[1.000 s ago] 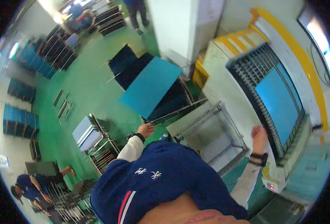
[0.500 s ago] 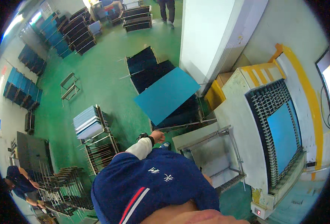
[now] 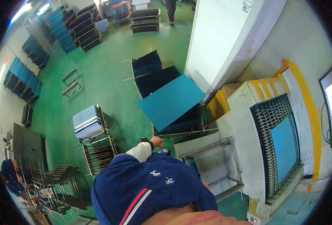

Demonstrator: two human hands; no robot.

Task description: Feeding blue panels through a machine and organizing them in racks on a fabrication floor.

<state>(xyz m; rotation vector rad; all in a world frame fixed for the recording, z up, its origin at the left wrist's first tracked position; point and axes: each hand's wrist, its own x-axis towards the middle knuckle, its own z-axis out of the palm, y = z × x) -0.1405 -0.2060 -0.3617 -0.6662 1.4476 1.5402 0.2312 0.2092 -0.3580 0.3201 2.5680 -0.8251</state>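
Observation:
My left hand [image 3: 157,142], in a white sleeve with a black watch at the wrist, hangs in front of my navy top. Its small visible fingers look curled, and I see nothing in them. Just beyond it stands a low metal rack [image 3: 207,132] of dark panels. A flat blue panel [image 3: 171,101] lies slantwise across the top. Only a sliver of my right hand [image 3: 205,185] shows beside my torso, its fingers hidden. Near it is a metal frame stand [image 3: 235,161]. Another blue panel [image 3: 285,150] rests on the roller bed [image 3: 261,123] of the machine at right.
A rack stacked with pale sheets [image 3: 88,123] stands at left. A small metal stand [image 3: 70,84] is farther off on the green floor. Another person [image 3: 11,178] works by metal racks [image 3: 61,187] at lower left. A white pillar [image 3: 214,41] rises behind the blue panel.
The view has shifted slightly. My left hand stays by the rack, a little lower and to the left in the picture. The person at lower left has shifted posture.

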